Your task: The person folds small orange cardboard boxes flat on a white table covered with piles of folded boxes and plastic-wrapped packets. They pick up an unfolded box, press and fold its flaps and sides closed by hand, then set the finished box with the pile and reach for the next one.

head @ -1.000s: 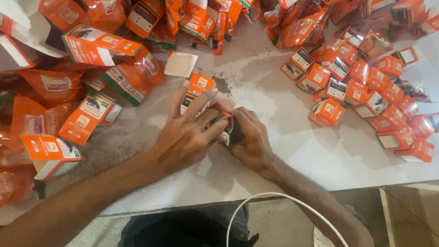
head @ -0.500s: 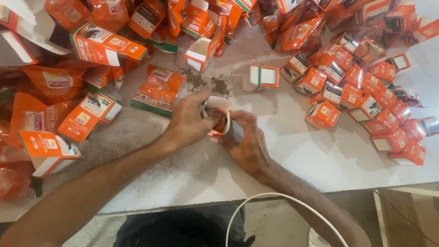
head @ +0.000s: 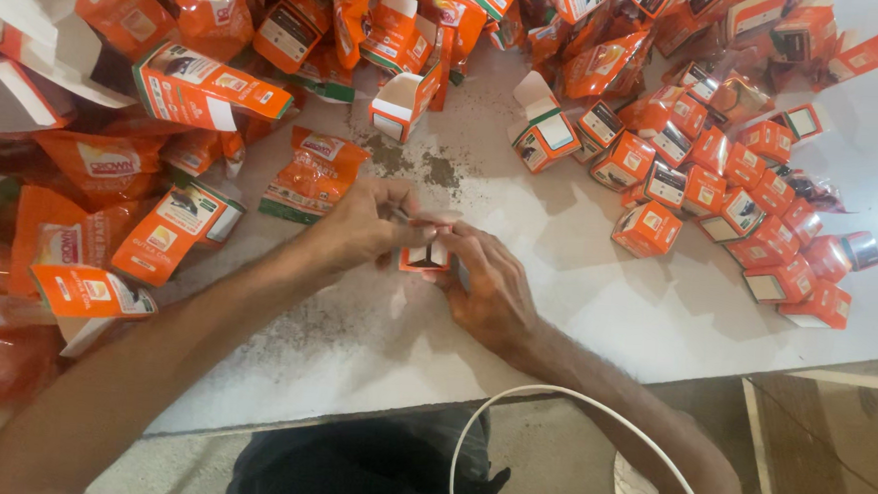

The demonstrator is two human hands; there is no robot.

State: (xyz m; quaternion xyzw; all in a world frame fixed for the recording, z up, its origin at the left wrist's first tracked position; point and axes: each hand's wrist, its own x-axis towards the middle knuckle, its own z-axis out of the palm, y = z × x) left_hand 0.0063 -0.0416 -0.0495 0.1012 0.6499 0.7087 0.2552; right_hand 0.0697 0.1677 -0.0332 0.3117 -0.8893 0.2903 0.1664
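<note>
Step in hand: both hands work one small orange box (head: 424,257), held between them just above the worktop (head: 596,305); it looks like the open end is being folded or filled.
Left hand (head: 365,225): fingers closed round the top and left side of the small orange box, thumb and forefinger pinching near its upper edge.
Right hand (head: 492,285): fingers curled against the right side of the box, gripping it from below and behind.
Box position: between the fingertips of both hands, its open white inside facing the camera; whether anything sits inside is hard to tell at this angle.
Doing it well: my judgement is that the box needs a steady hold at the corners, light pressure so the card does not crush, and flaps pressed flat in order.
Beyond the left fingers: a heap of orange packets (head: 315,175) and long flat cartons (head: 210,90), some overlapping, close to the knuckles.
Beyond the right fingers: a cluster of finished small boxes (head: 722,192), packed side by side, a little apart from the hand.
Ahead of the fingertips: two open boxes (head: 402,100) with white flaps up, and a patch of dark crumbs (head: 423,166) on the worktop.
Surface: pale, smooth worktop, dusted with dark specks near the hands.
Room: a white cable (head: 551,403) loops below the worktop edge; a bare floor (head: 838,458) and a wooden frame show at lower right.
</note>
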